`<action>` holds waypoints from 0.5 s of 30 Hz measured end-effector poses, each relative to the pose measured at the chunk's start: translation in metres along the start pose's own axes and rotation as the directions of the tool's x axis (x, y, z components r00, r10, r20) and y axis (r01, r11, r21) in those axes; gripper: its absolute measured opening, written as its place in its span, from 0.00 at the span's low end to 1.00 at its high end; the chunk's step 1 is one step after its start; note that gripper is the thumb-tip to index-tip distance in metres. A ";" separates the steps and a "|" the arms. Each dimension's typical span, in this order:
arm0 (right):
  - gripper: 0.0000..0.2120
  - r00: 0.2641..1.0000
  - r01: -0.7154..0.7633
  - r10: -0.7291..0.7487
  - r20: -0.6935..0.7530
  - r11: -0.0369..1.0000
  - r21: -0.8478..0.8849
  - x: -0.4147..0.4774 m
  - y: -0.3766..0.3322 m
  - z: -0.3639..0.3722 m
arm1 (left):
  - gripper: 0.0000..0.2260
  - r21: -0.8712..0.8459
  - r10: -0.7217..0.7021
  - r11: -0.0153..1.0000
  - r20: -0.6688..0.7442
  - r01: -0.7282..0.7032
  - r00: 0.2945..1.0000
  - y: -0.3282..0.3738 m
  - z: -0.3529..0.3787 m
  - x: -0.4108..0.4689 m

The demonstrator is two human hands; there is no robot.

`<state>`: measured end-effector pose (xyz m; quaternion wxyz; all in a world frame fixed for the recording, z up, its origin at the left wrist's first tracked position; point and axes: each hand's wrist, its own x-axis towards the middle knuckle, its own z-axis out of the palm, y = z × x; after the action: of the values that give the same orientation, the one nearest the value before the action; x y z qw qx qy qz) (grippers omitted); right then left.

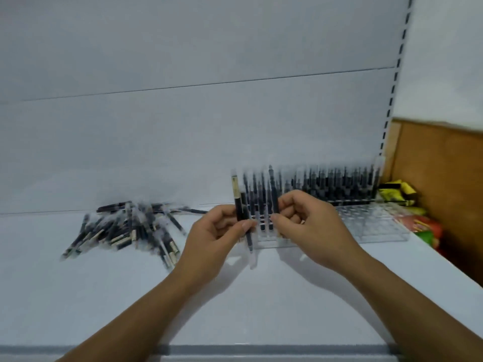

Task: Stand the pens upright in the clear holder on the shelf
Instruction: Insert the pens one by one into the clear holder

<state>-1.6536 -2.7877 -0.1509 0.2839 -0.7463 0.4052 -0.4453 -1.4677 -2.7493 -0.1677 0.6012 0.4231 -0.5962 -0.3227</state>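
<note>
Spanning the view, white shelf [78,296] met white back panel [183,126]; wood panel [439,178] right. Fingers [224,220] of left hand [217,236] gripped two pens [239,205], near vertical; right hand [311,228] fingers [287,212] pinched one upright pen [272,184] by clear holder [379,226]. Loose pile [125,226] lay left of fingers.

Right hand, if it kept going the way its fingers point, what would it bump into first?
Probably the upright pens at the left end of the clear holder, then the left hand; blur hides depth.

Single head-worn view, wide-angle, looking forward and down onto white shelf [109,304]. Landmark clear holder [371,226] just right of frame centre, near camera; shelf front edge below holder, back panel [183,113] above it. Motion blur throughout.
</note>
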 end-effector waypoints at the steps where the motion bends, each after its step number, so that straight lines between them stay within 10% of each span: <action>1: 0.07 1.000 -0.013 0.013 -0.027 1.000 -0.012 -0.003 0.006 -0.010 | 0.13 -0.014 0.007 1.000 0.027 -0.007 1.000 -0.002 0.014 0.002; 15: 0.08 0.967 -0.044 0.033 -0.251 0.998 -0.037 0.010 0.031 -0.063 | 0.07 -0.156 -0.080 0.982 0.176 0.108 0.981 -0.019 0.064 0.008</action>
<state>-1.7177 -2.8161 -0.1426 0.2232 -0.6819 0.4614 -0.5219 -1.5281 -2.7726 -0.1854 0.5656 0.3707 -0.5956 -0.4336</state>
